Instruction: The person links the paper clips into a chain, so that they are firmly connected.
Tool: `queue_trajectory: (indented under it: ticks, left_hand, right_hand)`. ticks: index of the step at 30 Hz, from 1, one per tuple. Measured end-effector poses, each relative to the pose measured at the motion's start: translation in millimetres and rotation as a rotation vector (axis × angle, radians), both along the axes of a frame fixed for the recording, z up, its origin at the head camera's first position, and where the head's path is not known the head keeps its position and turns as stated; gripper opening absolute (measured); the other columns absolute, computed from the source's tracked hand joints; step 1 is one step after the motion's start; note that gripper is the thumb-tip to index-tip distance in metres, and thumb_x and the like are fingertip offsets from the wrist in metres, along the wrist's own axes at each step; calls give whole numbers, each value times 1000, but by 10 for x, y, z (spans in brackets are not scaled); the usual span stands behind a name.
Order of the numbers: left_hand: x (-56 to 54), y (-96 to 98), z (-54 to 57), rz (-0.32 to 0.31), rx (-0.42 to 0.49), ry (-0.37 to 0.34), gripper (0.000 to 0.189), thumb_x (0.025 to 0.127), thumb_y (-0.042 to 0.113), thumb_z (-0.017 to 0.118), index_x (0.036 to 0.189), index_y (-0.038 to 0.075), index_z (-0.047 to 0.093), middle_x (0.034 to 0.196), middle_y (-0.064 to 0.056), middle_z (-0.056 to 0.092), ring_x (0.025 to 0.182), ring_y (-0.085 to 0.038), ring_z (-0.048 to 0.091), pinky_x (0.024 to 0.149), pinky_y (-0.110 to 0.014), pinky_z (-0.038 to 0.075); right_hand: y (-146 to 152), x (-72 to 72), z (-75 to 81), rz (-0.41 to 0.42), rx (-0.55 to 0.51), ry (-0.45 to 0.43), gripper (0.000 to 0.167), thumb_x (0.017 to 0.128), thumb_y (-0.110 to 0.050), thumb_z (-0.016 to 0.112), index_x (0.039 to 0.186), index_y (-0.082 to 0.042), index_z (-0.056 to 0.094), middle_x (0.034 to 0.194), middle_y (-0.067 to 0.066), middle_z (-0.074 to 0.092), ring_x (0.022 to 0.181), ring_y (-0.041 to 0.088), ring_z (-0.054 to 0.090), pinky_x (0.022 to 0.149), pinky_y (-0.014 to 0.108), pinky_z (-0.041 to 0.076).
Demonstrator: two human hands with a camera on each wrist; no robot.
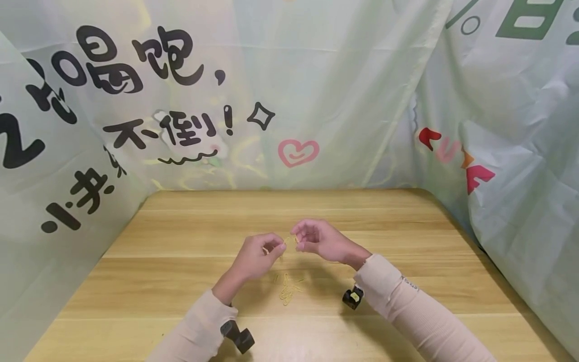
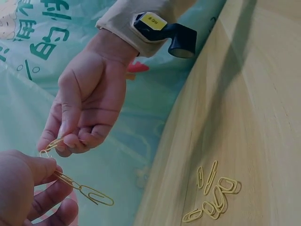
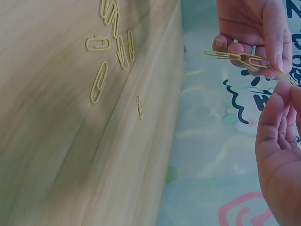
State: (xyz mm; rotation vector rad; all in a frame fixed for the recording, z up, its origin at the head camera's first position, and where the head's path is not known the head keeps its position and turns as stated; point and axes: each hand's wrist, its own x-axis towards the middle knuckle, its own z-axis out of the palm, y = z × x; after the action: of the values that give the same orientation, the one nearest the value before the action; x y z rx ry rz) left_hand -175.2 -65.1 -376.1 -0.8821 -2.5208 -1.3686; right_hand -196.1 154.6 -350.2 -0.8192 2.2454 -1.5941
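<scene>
My left hand (image 1: pixel 260 256) pinches a short chain of linked yellow paper clips (image 2: pixel 95 195) between thumb and forefinger. The chain's loose end hangs past the fingers in the left wrist view. Close by on the right, my right hand (image 1: pixel 326 242) pinches another yellow paper clip (image 2: pixel 54 143) with its thumb and fingertips. Both hands are raised above the table, with their fingertips nearly meeting. In the right wrist view the clips meet between the two hands, but I cannot tell whether they are hooked together. Below lie several loose yellow paper clips (image 1: pixel 286 292).
The wooden table (image 1: pixel 181 296) carries the loose clips near its middle, some overlapping and some apart. Printed cloth (image 1: pixel 344 90) hangs behind the table and along both sides. A black wrist camera (image 1: pixel 237 338) is strapped on the left sleeve, another camera (image 1: pixel 353 297) on the right.
</scene>
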Motion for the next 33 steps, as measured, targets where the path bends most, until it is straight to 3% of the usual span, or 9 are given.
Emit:
queue_trajectory:
  ticks: [4,10,18,33]
  left_hand:
    - [1,2,-4,7,-18,32,13,94,15,61,90,7,69,82,-2,69,74,-12,60,66,-25,51]
    - [-1,16,-8,14,-55,146,11,93,13,63,88,6,70,80,3,68,71,-10,59,64,-26,52]
    - [-18,30,-47,-1,-76,304,8,91,9,65,84,7,69,80,0,68,69,-11,59,64,-25,52]
    - [-8,54,-44,32,-39,381,9,88,8,66,80,6,68,75,0,67,65,-10,58,60,-24,51]
  right_hand:
    - [-5,11,24,-20,-12,-41,27,90,5,62,117,2,57,95,11,56,85,22,59,82,40,54]
    - [-15,22,46,-29,-55,-96,31,92,3,61,122,6,54,99,14,55,87,21,60,88,48,51]
    - [-28,16,34,-36,-69,-135,33,92,2,61,124,5,54,102,13,57,87,20,62,84,34,54]
    - [-38,28,14,-4,-51,-156,33,93,4,58,124,9,51,98,11,57,85,21,61,83,35,53]
